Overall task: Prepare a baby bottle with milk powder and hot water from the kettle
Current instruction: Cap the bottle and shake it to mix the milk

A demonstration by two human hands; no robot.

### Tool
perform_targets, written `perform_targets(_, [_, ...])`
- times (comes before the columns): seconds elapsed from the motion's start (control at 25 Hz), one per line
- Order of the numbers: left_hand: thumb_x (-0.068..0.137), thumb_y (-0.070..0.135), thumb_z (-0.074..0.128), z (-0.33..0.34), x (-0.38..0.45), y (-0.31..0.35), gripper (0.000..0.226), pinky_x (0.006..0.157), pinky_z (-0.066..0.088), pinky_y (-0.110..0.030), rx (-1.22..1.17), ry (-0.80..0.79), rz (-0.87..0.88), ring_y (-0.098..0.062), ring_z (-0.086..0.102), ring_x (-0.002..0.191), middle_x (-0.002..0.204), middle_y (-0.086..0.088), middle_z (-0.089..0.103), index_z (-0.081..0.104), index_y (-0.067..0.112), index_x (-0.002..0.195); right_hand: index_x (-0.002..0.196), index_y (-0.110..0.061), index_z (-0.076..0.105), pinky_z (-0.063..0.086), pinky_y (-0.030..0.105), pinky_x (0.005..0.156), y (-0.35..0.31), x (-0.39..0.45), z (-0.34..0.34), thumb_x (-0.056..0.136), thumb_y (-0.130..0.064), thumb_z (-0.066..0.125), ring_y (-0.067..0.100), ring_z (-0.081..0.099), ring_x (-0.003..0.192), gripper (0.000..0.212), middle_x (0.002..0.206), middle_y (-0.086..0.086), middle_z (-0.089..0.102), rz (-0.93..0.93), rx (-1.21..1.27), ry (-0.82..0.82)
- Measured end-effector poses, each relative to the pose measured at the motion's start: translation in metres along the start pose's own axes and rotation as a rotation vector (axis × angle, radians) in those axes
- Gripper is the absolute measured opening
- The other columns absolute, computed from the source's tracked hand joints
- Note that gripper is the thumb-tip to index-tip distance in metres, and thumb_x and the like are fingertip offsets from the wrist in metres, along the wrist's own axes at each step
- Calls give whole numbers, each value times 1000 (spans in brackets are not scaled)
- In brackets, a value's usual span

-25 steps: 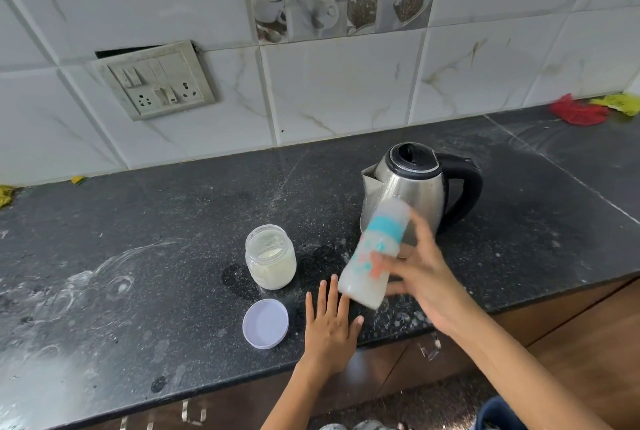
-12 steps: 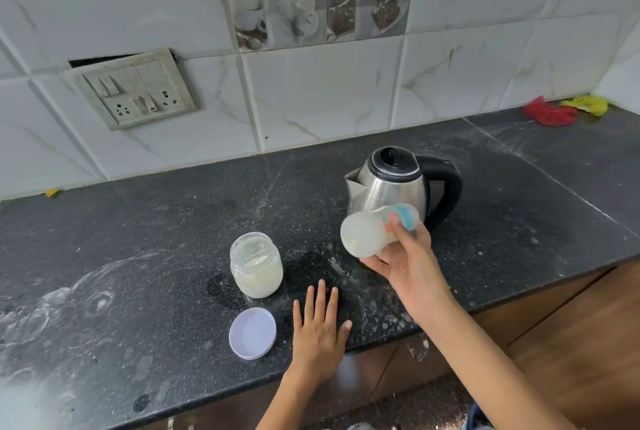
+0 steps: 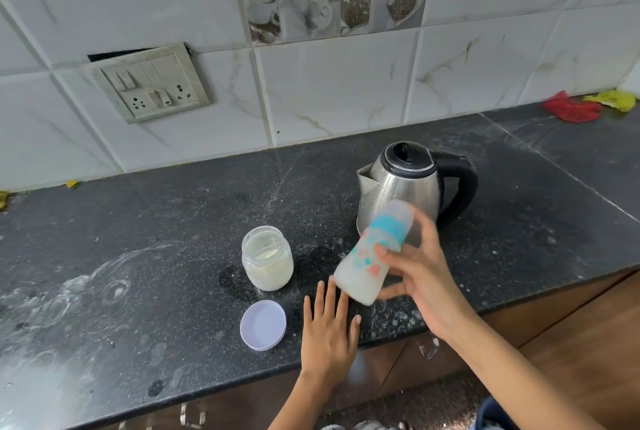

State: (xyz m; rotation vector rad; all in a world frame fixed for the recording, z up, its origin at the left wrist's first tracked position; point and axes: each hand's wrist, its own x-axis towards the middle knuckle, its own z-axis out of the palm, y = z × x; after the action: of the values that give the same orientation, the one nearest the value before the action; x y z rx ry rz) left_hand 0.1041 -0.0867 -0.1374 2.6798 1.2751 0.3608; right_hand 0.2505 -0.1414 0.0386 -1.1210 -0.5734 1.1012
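**Even daylight, one blurred bottle**

The scene is bright and evenly lit, with soft, diffuse light and no hard shadows. The wall tiles (image 3: 332,90) read pale and slightly washed out. The counter (image 3: 138,221) shows a dull sheen on its wet smears at the left. The kettle (image 3: 401,194) carries soft highlights on its steel side and rim. Motion blur smears the bottle (image 3: 370,256) and the right hand's fingers (image 3: 394,294), while the left hand (image 3: 329,336) and jar (image 3: 267,258) stay sharp. Wide-angle distortion bends the tile lines and the counter edge towards the frame's borders.
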Motion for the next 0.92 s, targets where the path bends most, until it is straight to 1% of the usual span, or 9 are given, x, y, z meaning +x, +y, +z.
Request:
perform_targets(0.08, [96, 42, 35, -1, 2, 0, 54, 109, 24, -49, -1, 6, -20, -31, 36, 139, 150, -11, 39, 45, 15, 141, 139, -37, 35, 60, 42, 54, -2, 5, -3, 75, -16, 69, 29, 73, 93, 75, 120, 8, 65, -65, 120, 97])
perform_targets(0.12, [96, 42, 36, -1, 1, 2, 53, 109, 24, -49, 1, 3, -20, -31, 35, 139, 150, -11, 39, 45, 15, 141, 138, -37, 35, 60, 43, 54, -3, 4, -2, 76, -16, 69, 30, 73, 94, 74, 120, 7, 65, -47, 134, 98])
perform_targets(0.24, [95, 41, 41, -4, -2, 1, 50, 107, 36, -53, -2, -19, 9, -32, 41, 135, 144, -10, 47, 50, 14, 136, 135, -38, 39, 59, 41, 49, 8, -3, 6, 74, -13, 70, 30, 73, 93, 73, 109, 6, 72, 57, 48, -50])
perform_targets(0.4, [96, 42, 36, -5, 0, 2, 53, 111, 23, -48, 12, 6, -19, -30, 33, 140, 151, -10, 38, 45, 15, 141, 137, -32, 38, 61, 43, 56, 6, 4, -3, 79, -22, 66, 30, 72, 98, 65, 130, 10, 61, 1, 205, 69])
perform_targets(0.52, [94, 39, 42, -2, -2, 0, 51, 107, 33, -54, 0, -5, 36, -32, 40, 136, 146, -10, 45, 48, 13, 138, 133, -36, 42, 60, 43, 51, 13, -3, 1, 78, -19, 67, 33, 72, 97, 63, 126, 14, 64, 101, 87, -77])
perform_targets(0.68, [96, 42, 34, -3, -1, 0, 53, 110, 23, -48, 9, 13, -16, -31, 35, 139, 150, -11, 39, 45, 15, 141, 136, -32, 42, 59, 39, 52, 9, 5, -3, 80, -24, 64, 28, 74, 92, 61, 129, 11, 63, 37, 221, 26])
perform_targets(0.8, [92, 38, 47, -3, -3, 0, 51, 105, 38, -50, -6, 57, 62, -34, 48, 130, 141, -12, 51, 43, 15, 137, 133, -36, 42, 60, 41, 51, 14, 0, 4, 77, -18, 70, 32, 73, 95, 66, 118, 10, 70, 112, 52, -109])
perform_targets(0.84, [91, 37, 47, -3, -3, -1, 51, 106, 36, -50, -4, 58, 62, -35, 48, 129, 140, -12, 52, 44, 14, 136, 133, -35, 42, 60, 42, 52, 16, 2, 2, 76, -18, 70, 32, 73, 95, 66, 116, 10, 71, 98, 50, -92])
perform_targets(0.92, [94, 40, 40, -4, -1, -1, 52, 107, 26, -47, 7, 34, 7, -33, 43, 134, 145, -12, 46, 48, 13, 137, 136, -32, 41, 60, 41, 57, 12, 9, -4, 76, -26, 68, 30, 73, 96, 66, 123, 9, 68, 32, 150, 38])
